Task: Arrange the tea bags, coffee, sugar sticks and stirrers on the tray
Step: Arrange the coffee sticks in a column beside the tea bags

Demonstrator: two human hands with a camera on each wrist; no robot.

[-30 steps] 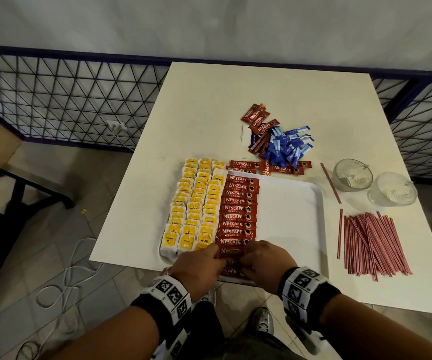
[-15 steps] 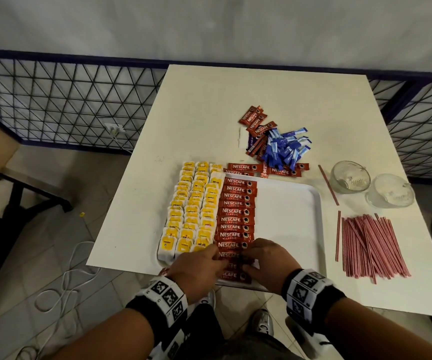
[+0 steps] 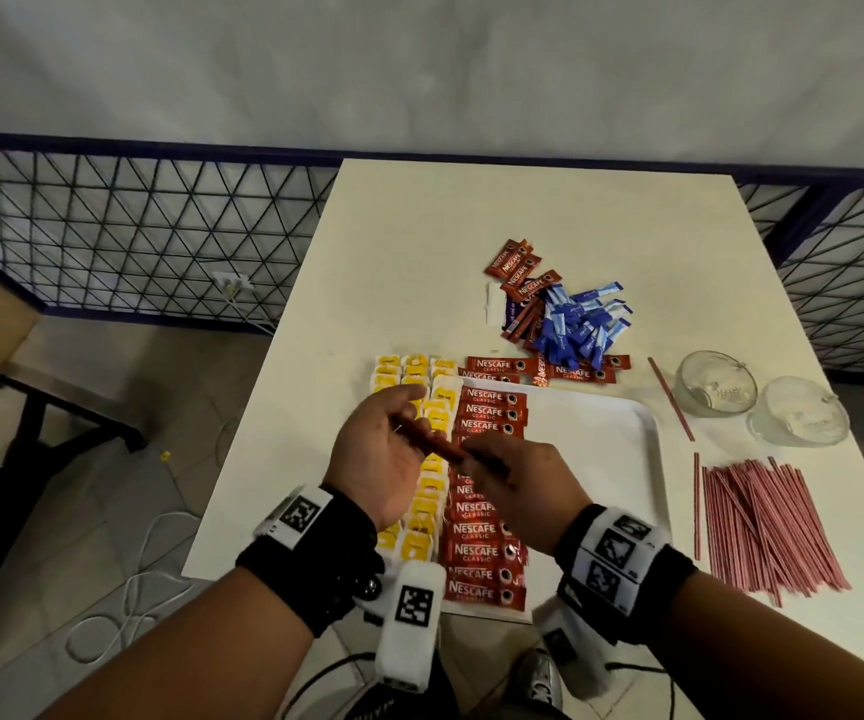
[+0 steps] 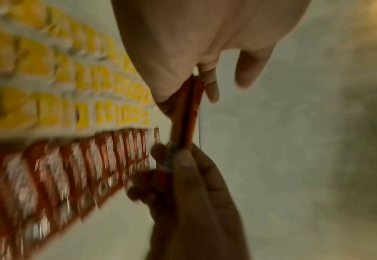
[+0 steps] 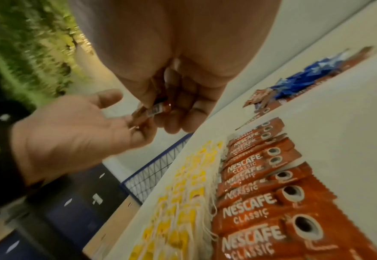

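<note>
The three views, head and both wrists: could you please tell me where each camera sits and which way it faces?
Head: on the person's head, looking down at the table and tray; both forearms and hands show.
Left wrist: along the left hand toward the coffee sticks; right hand shows.
Right wrist: along the right hand over the tray's coffee row; left hand shows.
Shared: both hands hold the coffee sticks.

Head view high, downward; wrist views close, sharing coffee sachets (image 3: 487, 550).

Both hands (image 3: 450, 459) raised (fingers pinching)
</note>
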